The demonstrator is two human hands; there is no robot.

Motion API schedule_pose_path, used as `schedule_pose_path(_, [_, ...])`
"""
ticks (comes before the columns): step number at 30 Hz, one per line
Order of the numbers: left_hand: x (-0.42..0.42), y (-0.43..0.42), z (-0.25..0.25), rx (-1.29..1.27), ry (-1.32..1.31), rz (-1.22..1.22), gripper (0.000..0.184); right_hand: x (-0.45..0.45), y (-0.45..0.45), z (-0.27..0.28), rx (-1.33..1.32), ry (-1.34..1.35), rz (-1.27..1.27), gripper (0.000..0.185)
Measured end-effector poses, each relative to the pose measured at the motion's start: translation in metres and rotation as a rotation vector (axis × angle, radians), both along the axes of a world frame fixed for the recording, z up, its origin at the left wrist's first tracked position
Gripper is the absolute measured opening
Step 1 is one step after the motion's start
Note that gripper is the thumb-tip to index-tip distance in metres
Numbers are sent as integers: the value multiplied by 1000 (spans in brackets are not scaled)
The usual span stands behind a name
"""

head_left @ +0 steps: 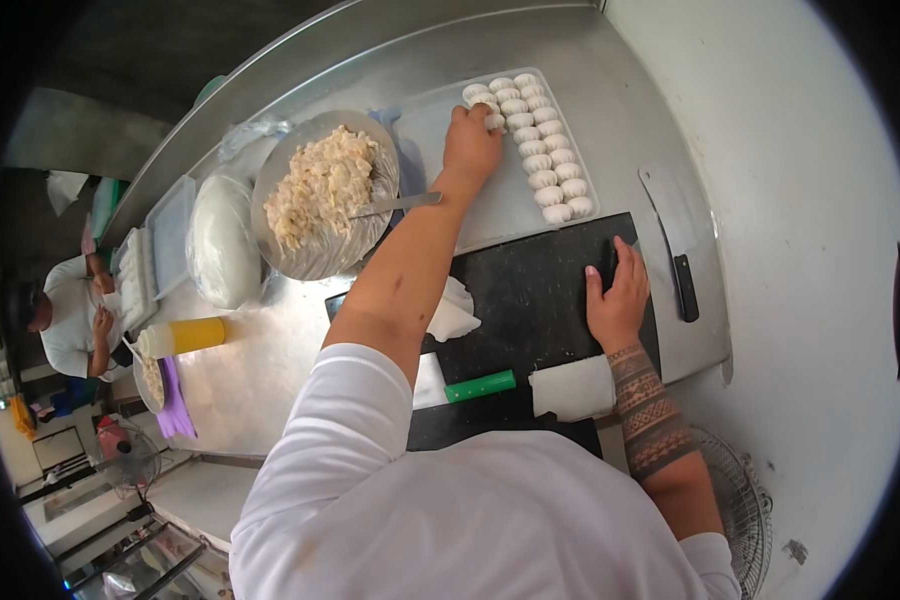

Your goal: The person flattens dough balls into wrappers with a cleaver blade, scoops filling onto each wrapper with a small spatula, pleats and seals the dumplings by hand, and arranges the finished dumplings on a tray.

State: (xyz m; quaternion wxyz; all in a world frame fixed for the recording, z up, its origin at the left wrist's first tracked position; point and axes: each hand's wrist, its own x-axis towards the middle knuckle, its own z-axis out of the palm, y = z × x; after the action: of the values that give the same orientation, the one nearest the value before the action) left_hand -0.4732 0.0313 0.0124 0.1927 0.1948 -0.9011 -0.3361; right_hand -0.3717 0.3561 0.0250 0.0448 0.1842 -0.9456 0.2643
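My left hand (473, 145) reaches over the clear plastic tray (482, 232), its fingertips closed on a white pleated dumpling (494, 121). Beside it, dumplings stand in rows along the tray's right side. My right hand (620, 298) rests at the right edge of the black board (530, 290), thumb and fingers apart; a dark shape between them is hard to tell from the board. White dough sheets (454, 312) and a folded white sheet (574, 388) lie on the board, near a green-handled scraper (480, 386).
Left of my forearm is a bowl of chunky filling (325, 185) with a metal spatula (395, 205). Further left are a plastic-wrapped dough mass (222, 242) and a yellow bottle (192, 336). A cleaver (682, 275) lies right of the board. Another person (68, 310) works at far left.
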Motion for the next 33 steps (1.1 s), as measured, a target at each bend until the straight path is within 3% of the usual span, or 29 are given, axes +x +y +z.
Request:
schedule_pose_path(7, [-4, 3, 8, 76, 54, 24, 76, 1, 1, 0, -7, 29, 8, 59])
schedule_pose_path(13, [19, 8, 21, 78, -48, 91, 91, 2, -1, -3, 5, 88, 12, 54])
schedule_pose_path(16, [60, 17, 25, -11, -90, 63, 87, 2, 2, -5, -8, 99, 13, 54])
schedule_pose_path(21, [203, 42, 51, 44, 193, -219, 56, 2, 1, -6, -16, 115, 7, 50])
schedule_pose_path(25, [327, 49, 65, 155, 228, -255, 43, 3, -11, -9, -162, 47, -177, 31])
schedule_pose_path(28, [408, 47, 59, 183, 119, -167, 35, 38, -39, 14, -274, 42, -11, 15])
schedule_pose_path(33, [500, 47, 31, 365, -14, -129, 30, 119, -108, 37, -317, -122, 295, 8])
